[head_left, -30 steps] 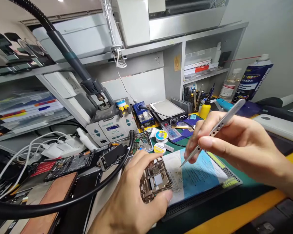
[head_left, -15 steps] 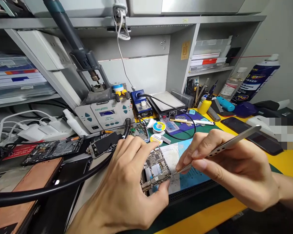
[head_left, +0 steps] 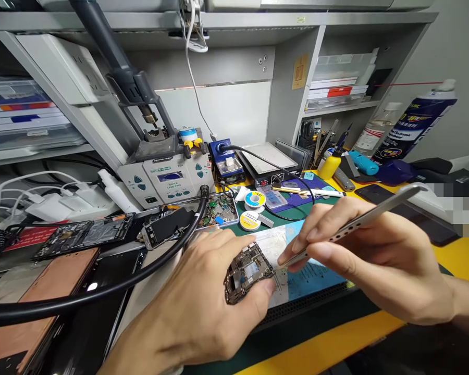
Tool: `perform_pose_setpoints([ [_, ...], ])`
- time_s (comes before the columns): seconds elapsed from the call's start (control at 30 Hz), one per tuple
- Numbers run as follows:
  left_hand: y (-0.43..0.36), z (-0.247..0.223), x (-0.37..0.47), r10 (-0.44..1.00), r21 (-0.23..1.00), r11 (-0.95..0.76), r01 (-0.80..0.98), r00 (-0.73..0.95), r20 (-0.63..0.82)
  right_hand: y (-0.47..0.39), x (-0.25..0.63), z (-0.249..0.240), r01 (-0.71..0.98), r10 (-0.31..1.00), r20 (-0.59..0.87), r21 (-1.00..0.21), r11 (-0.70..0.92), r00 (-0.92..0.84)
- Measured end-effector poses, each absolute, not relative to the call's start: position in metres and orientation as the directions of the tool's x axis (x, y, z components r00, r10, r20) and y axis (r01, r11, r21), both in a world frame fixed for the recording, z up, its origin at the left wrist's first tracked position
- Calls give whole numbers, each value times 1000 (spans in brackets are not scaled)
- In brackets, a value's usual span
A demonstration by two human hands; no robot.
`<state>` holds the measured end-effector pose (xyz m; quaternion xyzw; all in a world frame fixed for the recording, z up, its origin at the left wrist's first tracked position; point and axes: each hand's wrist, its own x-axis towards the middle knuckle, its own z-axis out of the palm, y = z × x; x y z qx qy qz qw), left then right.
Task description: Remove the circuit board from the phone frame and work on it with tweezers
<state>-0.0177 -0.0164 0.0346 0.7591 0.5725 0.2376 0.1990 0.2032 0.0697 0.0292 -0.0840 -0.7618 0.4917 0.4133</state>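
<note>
My left hand [head_left: 207, 291] is closed around a phone circuit board [head_left: 250, 265], thumb at its near edge and fingers along its far side. The board is tilted, and its left part is hidden behind my hand. Pinched between the thumb and fingers of my right hand [head_left: 359, 255] is a pair of metal tweezers [head_left: 359, 224] with holes along the arm. Their tips point at the board's right edge; whether they touch it I cannot tell. Beneath both lies a blue and white sheet [head_left: 308, 276] on a dark perforated surface.
A thick black hose [head_left: 140, 284] crosses the left side in front of a hot-air station [head_left: 168, 179]. Phone parts, including a copper-coloured back cover [head_left: 58, 291], lie at left. Solder spools [head_left: 255, 200], a yellow bottle [head_left: 330, 165] and a spray can [head_left: 416, 125] stand behind.
The board has tilted in my left hand and its left hand grip sits slightly lower. The tweezers stay near its right edge. The camera view has shifted a little.
</note>
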Motion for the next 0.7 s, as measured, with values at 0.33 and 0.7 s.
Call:
perform_pose_setpoints([
  [0.33, -16, 43, -26, 954, 901, -7, 433, 273, -124, 71, 198, 27, -307, 713, 490, -871, 384, -501],
  [0.7, -18, 25, -29, 873, 877, 424, -227, 361, -329, 79, 201, 26, -355, 750, 306, -929, 102, -587],
])
